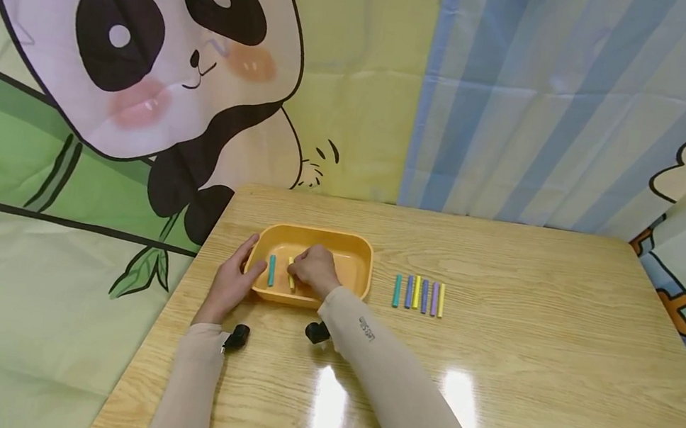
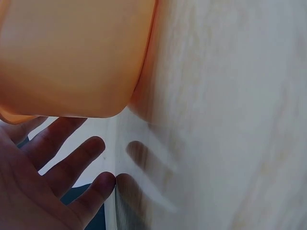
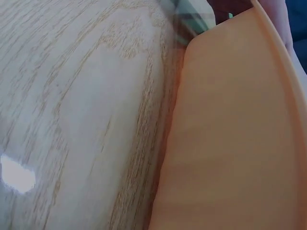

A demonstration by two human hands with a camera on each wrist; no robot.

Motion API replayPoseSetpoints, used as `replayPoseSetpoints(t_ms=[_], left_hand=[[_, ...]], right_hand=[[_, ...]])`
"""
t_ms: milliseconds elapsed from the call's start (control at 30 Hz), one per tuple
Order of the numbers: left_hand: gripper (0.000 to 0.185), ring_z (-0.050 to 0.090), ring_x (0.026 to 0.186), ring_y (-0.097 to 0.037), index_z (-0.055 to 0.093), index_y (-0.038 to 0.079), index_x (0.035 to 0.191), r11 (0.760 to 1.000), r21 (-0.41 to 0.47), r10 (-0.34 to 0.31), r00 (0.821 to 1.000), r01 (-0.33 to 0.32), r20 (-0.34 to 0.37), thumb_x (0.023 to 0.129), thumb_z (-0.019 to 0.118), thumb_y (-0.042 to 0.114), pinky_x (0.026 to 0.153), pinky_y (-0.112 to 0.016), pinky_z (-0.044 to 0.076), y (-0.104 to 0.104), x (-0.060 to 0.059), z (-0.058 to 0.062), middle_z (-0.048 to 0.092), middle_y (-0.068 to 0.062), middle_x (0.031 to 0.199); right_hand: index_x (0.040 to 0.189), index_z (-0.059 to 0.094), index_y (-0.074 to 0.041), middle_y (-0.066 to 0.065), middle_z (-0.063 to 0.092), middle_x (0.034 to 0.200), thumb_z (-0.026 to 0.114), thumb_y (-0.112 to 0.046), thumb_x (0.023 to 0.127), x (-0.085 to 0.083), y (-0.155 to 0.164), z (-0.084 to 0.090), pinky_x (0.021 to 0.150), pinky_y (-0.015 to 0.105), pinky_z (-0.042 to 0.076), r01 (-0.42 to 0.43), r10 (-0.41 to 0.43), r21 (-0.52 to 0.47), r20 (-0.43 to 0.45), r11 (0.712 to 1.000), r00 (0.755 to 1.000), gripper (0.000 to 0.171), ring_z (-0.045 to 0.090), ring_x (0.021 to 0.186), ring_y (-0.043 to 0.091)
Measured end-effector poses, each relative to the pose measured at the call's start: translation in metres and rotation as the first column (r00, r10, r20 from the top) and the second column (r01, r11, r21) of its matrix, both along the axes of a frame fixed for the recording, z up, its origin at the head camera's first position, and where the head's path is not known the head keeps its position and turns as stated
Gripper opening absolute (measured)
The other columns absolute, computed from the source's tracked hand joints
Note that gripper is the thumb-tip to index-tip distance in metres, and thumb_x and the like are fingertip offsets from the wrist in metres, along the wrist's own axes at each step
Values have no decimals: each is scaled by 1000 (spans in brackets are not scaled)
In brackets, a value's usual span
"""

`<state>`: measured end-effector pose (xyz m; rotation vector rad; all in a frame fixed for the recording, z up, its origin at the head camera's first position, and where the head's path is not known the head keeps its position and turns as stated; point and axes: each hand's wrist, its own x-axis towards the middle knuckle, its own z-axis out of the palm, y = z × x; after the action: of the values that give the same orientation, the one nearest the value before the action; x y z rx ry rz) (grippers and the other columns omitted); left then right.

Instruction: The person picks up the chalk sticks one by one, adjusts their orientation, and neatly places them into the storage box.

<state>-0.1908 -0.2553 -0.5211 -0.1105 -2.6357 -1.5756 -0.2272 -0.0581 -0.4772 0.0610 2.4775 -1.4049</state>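
An orange-yellow plastic tray (image 1: 341, 305) stands on the table. My left hand (image 1: 231, 286) holds its left end, thumb at the rim and fingers along the outside; in the left wrist view, the outer fingers (image 2: 79, 165) are spread below the tray wall. Inside the tray, my right hand (image 1: 315, 268) pinches a yellow chalk stick (image 1: 292, 282); the fingers cover part of it. To its left a teal chalk stick (image 1: 272, 271) lies in the tray. The right wrist view shows mainly the tray's outer wall (image 3: 230, 134); the right hand's fingers are out of sight there.
Right of the tray, several chalk sticks lie side by side on the wooden table (image 1: 546, 339), among them a teal stick (image 1: 397, 291) and a purple stick (image 1: 434, 299). A printed curtain (image 1: 363, 102) hangs behind the table. Dark wrist cameras sit below both hands.
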Motion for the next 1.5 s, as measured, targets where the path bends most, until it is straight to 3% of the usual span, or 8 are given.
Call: replayPoseSetpoints(t_ms=[167,467,600,1000,1300,1500], left_hand=[[65,40,144,-30,30,26,162,1000,-3,-1,1000,1,4,104,60,31,115,-50,37,2,-1,-3,38,-10,160],[64,40,144,-29,32,24,161,1000,7,4,1000,-4,-9,104,61,29,116,-49,35,4,0,-1,39,-9,159],[64,38,145,-30,32,24,161,1000,6,2,1000,-2,-5,104,60,28,117,-48,33,3,0,0,37,-10,160],[65,37,146,-30,31,27,161,1000,4,12,1000,-12,22,104,60,30,117,-49,33,3,0,1,36,-8,161],[65,31,149,-29,31,23,162,1000,5,9,1000,-9,8,104,60,28,120,-48,28,2,1,2,31,-3,164],[64,31,148,-29,31,21,161,1000,19,2,1000,-2,0,104,60,27,120,-48,28,1,1,1,32,-4,163]], right_hand=[[50,53,-11,-2,39,44,74,-2,83,-1,1,-4,38,24,26,1,-1,2,36,1000,999,40,32,38,12],[66,69,0,1,49,52,76,-3,83,0,5,-4,42,25,34,0,2,-35,34,999,999,19,42,45,14],[67,69,-1,1,50,52,76,-2,83,-1,7,-4,43,25,35,0,1,-49,29,999,1000,18,43,46,14],[81,75,-1,12,71,71,77,-4,85,-1,18,2,53,24,49,20,-20,-96,1,995,1000,6,65,63,21],[94,73,-4,4,69,83,80,-9,85,-4,21,12,61,24,53,22,-23,-91,-15,996,1000,13,67,73,18],[93,72,-5,5,70,79,81,-10,84,-4,25,18,61,24,53,16,-19,-68,-42,998,999,14,69,74,20]])
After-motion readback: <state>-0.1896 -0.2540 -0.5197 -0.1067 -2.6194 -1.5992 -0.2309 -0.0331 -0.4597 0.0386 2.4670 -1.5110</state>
